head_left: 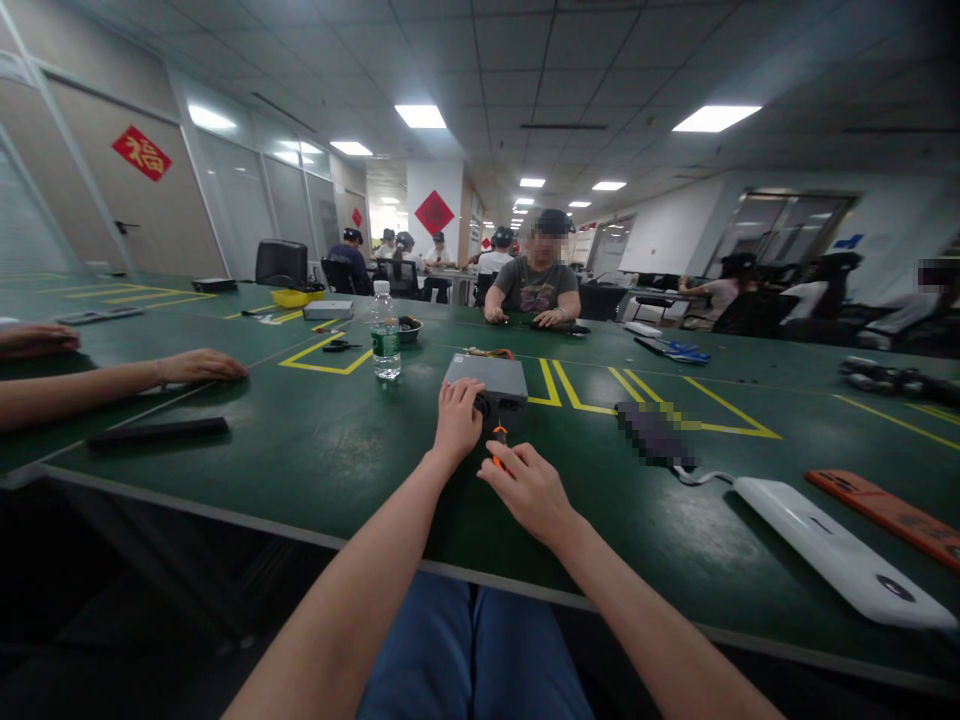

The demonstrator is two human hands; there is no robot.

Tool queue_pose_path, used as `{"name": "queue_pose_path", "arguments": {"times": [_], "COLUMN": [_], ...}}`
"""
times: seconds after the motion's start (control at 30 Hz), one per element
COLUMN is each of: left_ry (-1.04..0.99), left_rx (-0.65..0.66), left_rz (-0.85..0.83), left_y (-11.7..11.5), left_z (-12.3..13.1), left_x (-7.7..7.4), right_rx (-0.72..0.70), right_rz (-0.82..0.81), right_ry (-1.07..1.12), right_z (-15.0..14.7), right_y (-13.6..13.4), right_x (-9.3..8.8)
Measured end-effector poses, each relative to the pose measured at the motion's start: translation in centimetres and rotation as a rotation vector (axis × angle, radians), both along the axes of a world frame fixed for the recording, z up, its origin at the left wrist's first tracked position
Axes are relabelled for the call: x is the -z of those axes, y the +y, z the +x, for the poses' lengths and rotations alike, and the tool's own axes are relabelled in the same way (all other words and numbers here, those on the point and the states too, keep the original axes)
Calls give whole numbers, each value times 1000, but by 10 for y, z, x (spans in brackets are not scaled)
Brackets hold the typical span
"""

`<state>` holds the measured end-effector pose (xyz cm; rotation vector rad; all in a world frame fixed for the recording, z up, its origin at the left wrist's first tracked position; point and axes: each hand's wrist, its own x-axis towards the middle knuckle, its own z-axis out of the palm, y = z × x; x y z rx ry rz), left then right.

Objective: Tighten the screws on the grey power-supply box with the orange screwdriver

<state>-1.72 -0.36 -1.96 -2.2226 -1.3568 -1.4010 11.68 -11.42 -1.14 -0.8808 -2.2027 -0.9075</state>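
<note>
A grey metal computer power supply unit (499,376) sits on the green table in front of me, its socket side facing me and coloured wires at its far edge. My left hand (459,415) grips its left front corner, fingers over the top and the front. In my right hand (529,483) is a screwdriver (500,434) with an orange and black handle. It points at the unit's front face near the socket; whether the tip touches is too small to tell.
A water bottle (385,335) stands left of the unit, with a bowl (409,329) behind it. To the right lie a white power bank (832,545) and an orange phone (885,510). Another person's hand (202,366) rests at left; a person (536,280) sits opposite.
</note>
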Motion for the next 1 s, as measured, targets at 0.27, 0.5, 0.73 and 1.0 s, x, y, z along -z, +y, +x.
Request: {"name": "queue_pose_path", "arguments": {"times": [0.27, 0.5, 0.73, 1.0], "left_ry": [18, 44, 96, 137], "left_rx": [-11, -30, -59, -31], "left_rz": [-22, -19, -11, -34], "left_y": [0, -2, -6, -7], "left_z": [0, 0, 2, 1], "left_x": [-1, -2, -2, -4], "right_rx": [-40, -56, -85, -85], "right_rz": [-124, -73, -253, -117], "right_ry": [-1, 67, 78, 63], "right_z": [-3, -2, -1, -2], "right_y": [-6, -3, -6, -2], "right_x": [-3, -2, -3, -1]}}
